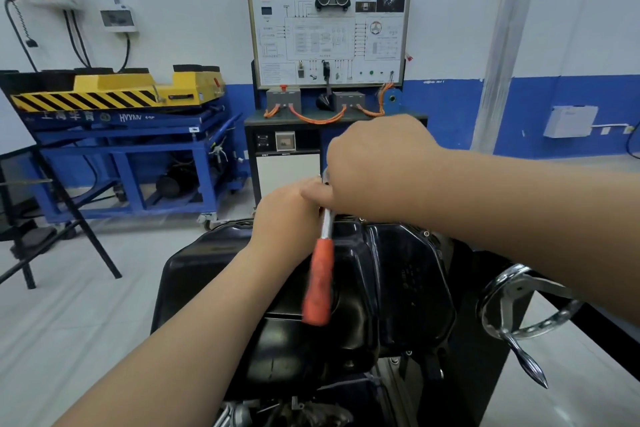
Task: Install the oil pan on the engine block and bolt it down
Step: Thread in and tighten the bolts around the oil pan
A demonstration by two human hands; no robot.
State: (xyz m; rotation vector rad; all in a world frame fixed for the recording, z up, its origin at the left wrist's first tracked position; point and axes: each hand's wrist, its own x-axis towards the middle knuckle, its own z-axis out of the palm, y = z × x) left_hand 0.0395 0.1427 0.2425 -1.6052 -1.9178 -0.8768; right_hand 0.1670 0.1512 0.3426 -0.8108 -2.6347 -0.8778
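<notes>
A black oil pan point(388, 288) lies on top of the engine block in the lower middle of the head view. A ratchet wrench with an orange handle point(318, 284) and a steel shank points toward me over the pan, blurred. Its head is hidden under my hands at the pan's far edge. My right hand point(377, 166) is curled over the top of the wrench head. My left hand point(287, 215) holds the shank just below it. Small bolts point(426, 233) show along the pan's flange.
A chrome handwheel with a crank handle point(519, 315) sits to the right on the engine stand. A blue cart with a yellow lift point(117, 94) stands at the left, a training panel point(329, 28) stands behind, and a black chair frame point(69, 218) is at the far left.
</notes>
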